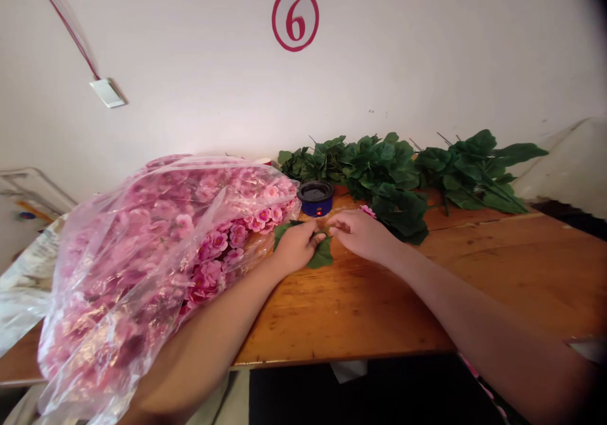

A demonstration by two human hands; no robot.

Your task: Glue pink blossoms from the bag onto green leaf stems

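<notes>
My left hand (298, 246) is closed on a green artificial leaf (322, 255), which sticks out on both sides of the fingers just above the tabletop. Close beside it, the fingers of my right hand (359, 234) are pinched together at the leaf's edge; whatever lies between them is too small to make out. A small pink flower (367, 210) shows just behind the right hand. Beyond both hands stands a round blue pot (315, 207) with a dark top and a lit red light on its front.
A large clear plastic bag (142, 241) of pink artificial blossoms (219, 241) covers the left of the wooden table (379, 311). Bunches of green artificial leaves (384, 159) lie along the wall, with another bunch (478, 166) farther right. The table's front edge runs below my forearms.
</notes>
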